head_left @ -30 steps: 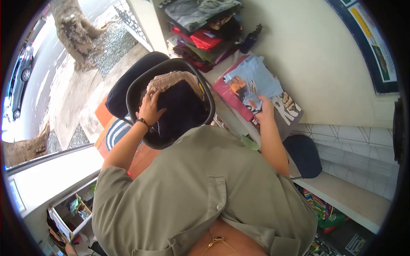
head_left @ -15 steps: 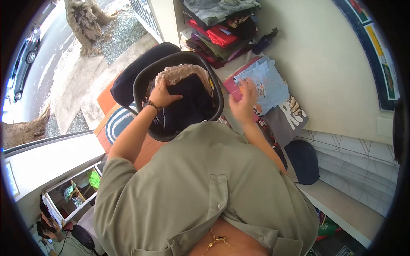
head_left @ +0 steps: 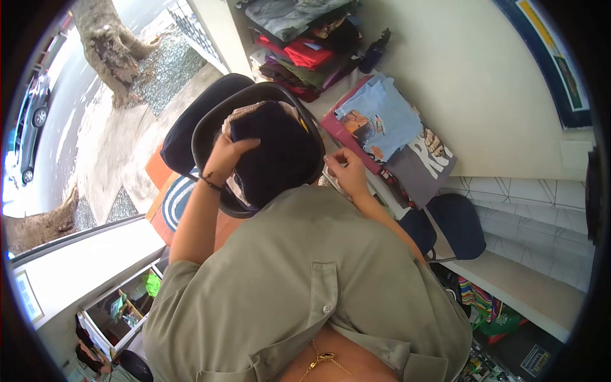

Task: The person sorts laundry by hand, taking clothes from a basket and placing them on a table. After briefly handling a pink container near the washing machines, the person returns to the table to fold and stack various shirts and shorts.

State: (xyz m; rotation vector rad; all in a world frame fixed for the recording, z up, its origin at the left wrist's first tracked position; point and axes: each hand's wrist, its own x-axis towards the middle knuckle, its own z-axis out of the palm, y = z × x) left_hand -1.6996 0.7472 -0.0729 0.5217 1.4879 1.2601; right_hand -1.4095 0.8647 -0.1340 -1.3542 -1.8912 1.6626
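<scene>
A dark grey plastic basket [head_left: 202, 130] in front of me holds clothes. On top is a folded black garment [head_left: 280, 149], with a beige ruffled garment [head_left: 245, 111] showing at its far edge. My left hand [head_left: 226, 156] grips the near-left side of the black garment; its thumb lies on top and its fingers are partly hidden. Just outside the basket's right rim is my right hand [head_left: 348, 172], with fingertips pinched together; whatever they hold is too small to make out. Beyond it a light blue printed T-shirt [head_left: 388, 121] lies on a pink garment [head_left: 334, 124].
A tall stack of folded clothes [head_left: 299, 51] stands at the back, beside a dark bottle [head_left: 375, 51]. A grey printed shirt [head_left: 420, 172] lies right of the blue one. Dark chair backs [head_left: 455, 226] are at the right, and a striped round mat [head_left: 178, 200] is left of the basket.
My right hand has moved from the blue T-shirt toward me and the basket's rim. The black garment now lies flatter and higher in the basket, covering more of the beige one.
</scene>
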